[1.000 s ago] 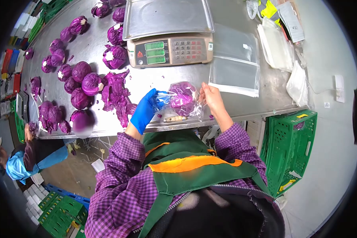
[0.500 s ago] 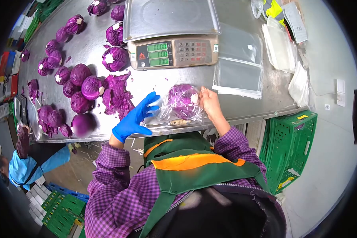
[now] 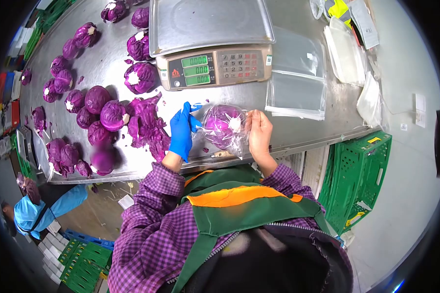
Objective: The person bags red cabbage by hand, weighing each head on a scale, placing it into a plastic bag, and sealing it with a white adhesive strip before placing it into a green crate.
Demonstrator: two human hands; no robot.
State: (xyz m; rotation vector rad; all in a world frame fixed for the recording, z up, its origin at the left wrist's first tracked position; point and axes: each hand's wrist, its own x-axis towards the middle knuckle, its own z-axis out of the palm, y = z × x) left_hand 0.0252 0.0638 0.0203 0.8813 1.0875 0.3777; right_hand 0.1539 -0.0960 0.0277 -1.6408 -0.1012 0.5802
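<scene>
A red cabbage [image 3: 221, 128] with a pale cut stem sits inside a clear plastic bag [image 3: 235, 145] near the table's front edge. My left hand [image 3: 182, 132], in a blue glove, pinches the left edge of the bag. On the other side, my bare right hand [image 3: 260, 134] has its fingers closed on the bag's right edge. A wooden-handled tool [image 3: 222, 154] lies just below the bag, mostly hidden. Loose cabbage leaves [image 3: 146, 122] are heaped left of my gloved hand.
Behind the bag stands a digital scale [image 3: 215, 66]. Flat clear bags [image 3: 296, 93] are stacked to its right. Several red cabbages [image 3: 113, 115] spread over the metal table's left side. Green crates [image 3: 359, 176] stand at the right, and another person [image 3: 34, 207] is at the far left.
My left hand was spread open beside the bag; now its fingers have closed on the bag's left edge. The bagged cabbage is slightly shifted, and my right hand keeps its grip.
</scene>
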